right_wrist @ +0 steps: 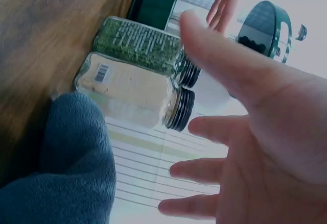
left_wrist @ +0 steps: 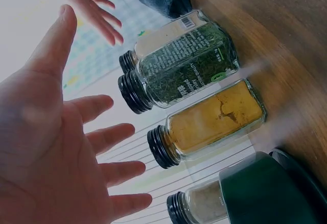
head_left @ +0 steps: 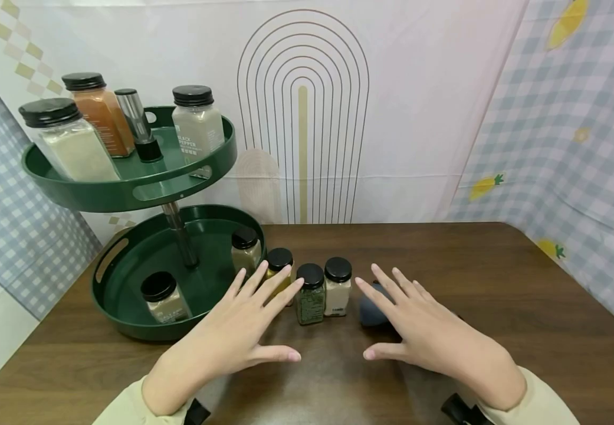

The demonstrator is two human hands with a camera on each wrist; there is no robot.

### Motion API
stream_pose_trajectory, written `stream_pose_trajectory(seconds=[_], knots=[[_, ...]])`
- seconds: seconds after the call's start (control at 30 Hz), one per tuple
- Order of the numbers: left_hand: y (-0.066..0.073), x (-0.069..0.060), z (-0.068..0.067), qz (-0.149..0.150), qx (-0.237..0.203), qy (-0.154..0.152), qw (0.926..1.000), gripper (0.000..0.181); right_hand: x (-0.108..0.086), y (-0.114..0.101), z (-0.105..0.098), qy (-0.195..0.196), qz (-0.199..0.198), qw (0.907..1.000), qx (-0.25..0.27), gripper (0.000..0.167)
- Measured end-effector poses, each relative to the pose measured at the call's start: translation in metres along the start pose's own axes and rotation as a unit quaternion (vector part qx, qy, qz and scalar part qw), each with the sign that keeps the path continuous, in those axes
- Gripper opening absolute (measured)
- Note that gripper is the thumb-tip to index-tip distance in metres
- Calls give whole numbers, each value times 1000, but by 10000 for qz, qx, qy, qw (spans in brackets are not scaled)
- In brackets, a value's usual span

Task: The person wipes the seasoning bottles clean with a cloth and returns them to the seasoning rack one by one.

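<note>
My left hand [head_left: 245, 327] hovers over the table with fingers spread, holding nothing. Just beyond its fingertips stand a jar of dried green herb [head_left: 311, 306] and a jar of yellow powder [left_wrist: 217, 117], which the fingers partly cover in the head view. A jar of pale powder [head_left: 337, 296] stands right beside the herb jar. All three have black lids. To the right, my right hand [head_left: 418, 324] is likewise spread and holds nothing. Behind its fingers lies a blue-grey cloth [right_wrist: 76, 147], mostly hidden in the head view.
A two-tier green tray stand [head_left: 126, 327] occupies the left. Its lower tier holds two small jars, one the pale jar [head_left: 167, 307]. Above are a white-powder jar [head_left: 75, 150], an orange jar [head_left: 106, 118], a black pepper jar [head_left: 197, 127] and a silver cylinder [head_left: 135, 121]. Curtains hang behind.
</note>
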State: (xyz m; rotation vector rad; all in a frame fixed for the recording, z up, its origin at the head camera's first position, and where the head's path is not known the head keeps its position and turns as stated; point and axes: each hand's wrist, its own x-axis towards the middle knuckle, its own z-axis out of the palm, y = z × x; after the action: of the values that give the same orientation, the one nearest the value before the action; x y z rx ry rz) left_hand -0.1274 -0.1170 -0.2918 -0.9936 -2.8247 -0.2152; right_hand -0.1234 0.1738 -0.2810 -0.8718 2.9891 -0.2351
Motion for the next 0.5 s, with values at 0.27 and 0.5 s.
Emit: stream_pose_trajectory(seconds=[0.27,0.5], knots=[[-2,-1,1,37,-22,58,10000,90,-1,15,-2,-237,348,9991,88,86],[-4,-1,1,14,-95,17,10000,90,6,24,3,-916,809,9916,412,87]])
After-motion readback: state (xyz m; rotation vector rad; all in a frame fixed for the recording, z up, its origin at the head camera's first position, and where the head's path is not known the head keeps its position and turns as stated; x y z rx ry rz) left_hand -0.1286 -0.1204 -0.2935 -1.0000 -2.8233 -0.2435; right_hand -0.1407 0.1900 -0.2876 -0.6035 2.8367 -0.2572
